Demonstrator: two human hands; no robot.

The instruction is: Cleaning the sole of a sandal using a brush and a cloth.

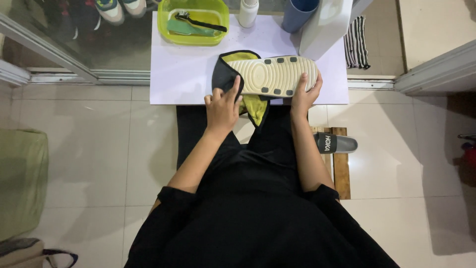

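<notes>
Head view: cream sandal (pixel 271 75) lies sole-up at the near edge of the white surface (pixel 188 74), long axis left–right, parallel to that edge; which end is the toe can't be told. Right hand (pixel 304 94) is cupped over its right end, left hand (pixel 222 106) pinches a black-and-yellow cloth (pixel 224 74) against its left end. Risk, prob.: w/ hard rubbing the sandal could slide off the near edge, or the hanging cloth could slip from the fingers.
</notes>
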